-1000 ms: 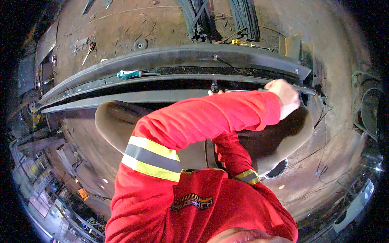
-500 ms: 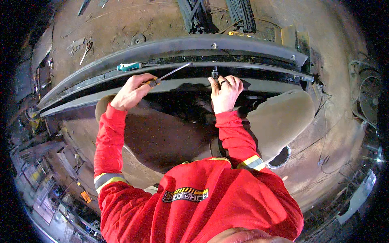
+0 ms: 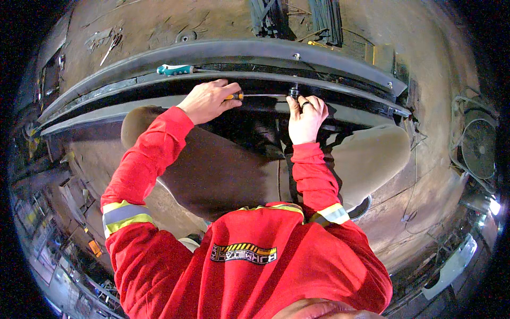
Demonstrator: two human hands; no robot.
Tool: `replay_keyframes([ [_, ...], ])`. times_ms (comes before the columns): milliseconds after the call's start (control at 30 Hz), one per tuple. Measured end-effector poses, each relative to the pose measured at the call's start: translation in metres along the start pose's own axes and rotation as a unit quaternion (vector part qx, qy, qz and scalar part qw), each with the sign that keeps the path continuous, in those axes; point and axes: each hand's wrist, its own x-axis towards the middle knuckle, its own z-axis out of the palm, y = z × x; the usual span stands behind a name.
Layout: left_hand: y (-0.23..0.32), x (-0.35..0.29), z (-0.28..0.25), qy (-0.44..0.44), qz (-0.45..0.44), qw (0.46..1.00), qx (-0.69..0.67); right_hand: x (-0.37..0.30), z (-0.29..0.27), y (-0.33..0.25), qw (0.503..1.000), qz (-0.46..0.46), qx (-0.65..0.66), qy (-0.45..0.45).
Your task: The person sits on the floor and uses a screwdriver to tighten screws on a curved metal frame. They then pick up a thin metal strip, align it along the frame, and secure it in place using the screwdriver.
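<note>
My left hand point(image 3: 208, 101) is closed around a screwdriver point(image 3: 235, 96) with a yellow and black handle. Its thin shaft points right and ends at a small black cylindrical fitting point(image 3: 294, 92); whether the tip touches it, I cannot tell. My right hand point(image 3: 308, 119) pinches that fitting between thumb and fingers, against the middle rail of a long curved dark grey frame point(image 3: 239, 49). A second screwdriver point(image 3: 175, 69), teal-handled, lies on the frame beyond my left hand. Part of the frame's near side is hidden under my hands.
My bent knees point(image 3: 372, 151) flank the near side of the frame. Past it lie bundles of dark strips point(image 3: 325, 21), a scissor-like tool point(image 3: 111, 49) and a round disc point(image 3: 186, 36). A round fan point(image 3: 479, 142) stands at the right.
My left hand has moved right, swinging the screwdriver from an upward slant to nearly level, its shaft now at the fitting. The right hand keeps its pinch. The whole view has shifted slightly.
</note>
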Motion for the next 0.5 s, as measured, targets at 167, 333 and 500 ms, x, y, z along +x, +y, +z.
replay_keyframes([
  [167, 0.001, 0.002, 0.003, -0.002, -0.01, 1.0, -0.005, 0.001, 0.0, -0.002, 1.0, 0.001, -0.006, -0.01],
  [333, 0.003, 0.004, 0.003, -0.017, -0.014, 1.0, -0.014, 0.0, 0.0, -0.001, 1.0, 0.006, 0.004, -0.004],
  [500, -0.001, 0.003, 0.013, 0.016, 0.007, 1.0, -0.016, 0.001, -0.002, -0.002, 1.0, 0.006, 0.011, -0.004],
])
